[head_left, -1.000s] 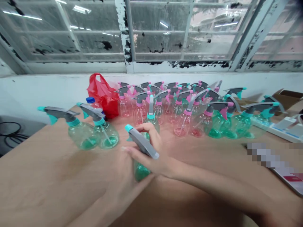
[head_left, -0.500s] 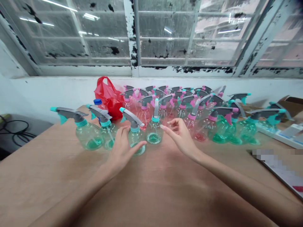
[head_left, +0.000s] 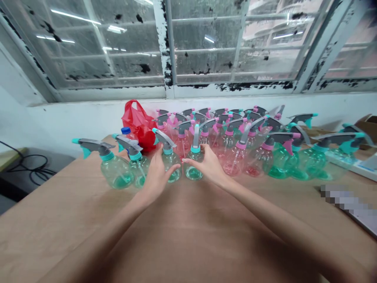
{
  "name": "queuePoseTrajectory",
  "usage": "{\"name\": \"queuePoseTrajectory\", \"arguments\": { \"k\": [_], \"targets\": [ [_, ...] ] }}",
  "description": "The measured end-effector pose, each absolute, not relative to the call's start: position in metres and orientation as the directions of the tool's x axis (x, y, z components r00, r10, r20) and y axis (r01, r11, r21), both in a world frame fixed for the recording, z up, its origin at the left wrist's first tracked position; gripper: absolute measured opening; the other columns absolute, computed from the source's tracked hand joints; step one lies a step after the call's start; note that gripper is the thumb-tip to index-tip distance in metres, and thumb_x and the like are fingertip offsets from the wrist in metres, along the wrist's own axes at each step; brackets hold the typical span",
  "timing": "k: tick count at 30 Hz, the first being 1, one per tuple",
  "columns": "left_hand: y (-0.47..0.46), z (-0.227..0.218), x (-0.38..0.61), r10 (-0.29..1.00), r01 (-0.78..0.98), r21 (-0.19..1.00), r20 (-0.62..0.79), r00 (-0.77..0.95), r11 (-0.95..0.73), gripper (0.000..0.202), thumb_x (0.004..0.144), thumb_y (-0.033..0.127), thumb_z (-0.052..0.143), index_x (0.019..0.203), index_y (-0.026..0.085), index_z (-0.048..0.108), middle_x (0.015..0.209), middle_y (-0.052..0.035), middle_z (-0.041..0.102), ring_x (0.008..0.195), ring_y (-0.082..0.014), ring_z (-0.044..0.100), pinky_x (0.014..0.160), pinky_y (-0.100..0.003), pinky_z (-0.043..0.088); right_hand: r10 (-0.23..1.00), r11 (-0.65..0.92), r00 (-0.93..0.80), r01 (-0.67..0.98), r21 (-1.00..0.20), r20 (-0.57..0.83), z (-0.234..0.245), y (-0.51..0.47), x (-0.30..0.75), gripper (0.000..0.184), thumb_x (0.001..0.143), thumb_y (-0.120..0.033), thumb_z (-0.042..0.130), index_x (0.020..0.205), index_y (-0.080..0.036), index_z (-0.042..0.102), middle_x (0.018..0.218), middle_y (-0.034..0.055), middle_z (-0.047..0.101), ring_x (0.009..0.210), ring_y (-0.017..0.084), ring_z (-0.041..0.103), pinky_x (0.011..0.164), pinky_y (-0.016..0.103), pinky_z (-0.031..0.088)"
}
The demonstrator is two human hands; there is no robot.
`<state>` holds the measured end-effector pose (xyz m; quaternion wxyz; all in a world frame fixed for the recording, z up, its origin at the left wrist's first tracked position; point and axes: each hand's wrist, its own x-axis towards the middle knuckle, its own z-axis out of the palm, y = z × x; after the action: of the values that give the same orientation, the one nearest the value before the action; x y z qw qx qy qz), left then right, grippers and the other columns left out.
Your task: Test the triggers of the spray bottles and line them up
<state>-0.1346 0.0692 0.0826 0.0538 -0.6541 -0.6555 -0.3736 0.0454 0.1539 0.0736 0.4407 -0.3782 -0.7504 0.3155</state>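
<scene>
My left hand (head_left: pixel 155 173) is wrapped around a clear green spray bottle (head_left: pixel 173 158) with a turquoise collar and grey trigger head, its thumb across the front. Just right of it, my right hand (head_left: pixel 212 165) grips a similar green spray bottle (head_left: pixel 193 173), thumb in front and fingers around the far side. Both bottles stand upright on the table, close together. To the left of my left hand are two more green bottles, one nearer (head_left: pixel 140 165) and one farther out (head_left: pixel 116 173).
Behind and to the right stand several pink-collared spray bottles (head_left: pixel 234 159) and green ones (head_left: pixel 310 161). A red plastic bag (head_left: pixel 138 122) and a blue-capped bottle (head_left: pixel 126 131) are at the back. A cardboard box (head_left: pixel 366 127) and a pixelated flat object (head_left: pixel 350 208) lie right on the wooden table (head_left: pixel 182 236).
My left hand has pushed its spray bottle back, level with the one on its right. My right hand has moved left and closed around that other bottle.
</scene>
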Motion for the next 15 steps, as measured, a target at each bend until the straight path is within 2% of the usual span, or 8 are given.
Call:
{"name": "queuePoseTrajectory", "arguments": {
  "k": [3,6,15],
  "targets": [
    [0.068,0.081,-0.135,0.814,0.882,0.456,0.554,-0.174,-0.122,0.081,0.089,0.043,0.064,0.149,0.018,0.016,0.151,-0.0213,0.033,0.138,-0.0335,0.035,0.108,-0.052,0.033,0.833,0.538,-0.344,0.318,-0.781,0.433,0.073,0.156,0.048,0.06,0.071,-0.061,0.07,0.112,-0.02,0.055,0.114,0.0118,0.064,0.11,0.03,0.058,0.091,0.046,0.045],
    [0.061,0.081,-0.131,0.816,0.871,0.478,0.545,-0.193,-0.114,0.088,0.088,0.043,0.066,0.152,0.02,0.01,0.155,-0.021,0.028,0.139,-0.0348,0.033,0.108,-0.053,0.033,0.822,0.553,-0.371,0.343,-0.759,0.432,0.076,0.155,0.053,0.059,0.072,-0.061,0.069,0.11,-0.019,0.055,0.109,0.0106,0.066,0.104,0.03,0.06,0.086,0.045,0.046],
    [0.058,0.084,-0.123,0.82,0.889,0.453,0.534,-0.205,-0.072,0.081,0.092,0.047,0.056,0.152,0.015,0.012,0.154,-0.0229,0.027,0.141,-0.0353,0.028,0.11,-0.055,0.028,0.766,0.593,-0.494,0.294,-0.75,0.412,0.085,0.151,0.07,0.045,0.076,-0.043,0.071,0.108,-0.017,0.054,0.108,0.0104,0.067,0.099,0.027,0.063,0.085,0.042,0.047]
  ]
}}
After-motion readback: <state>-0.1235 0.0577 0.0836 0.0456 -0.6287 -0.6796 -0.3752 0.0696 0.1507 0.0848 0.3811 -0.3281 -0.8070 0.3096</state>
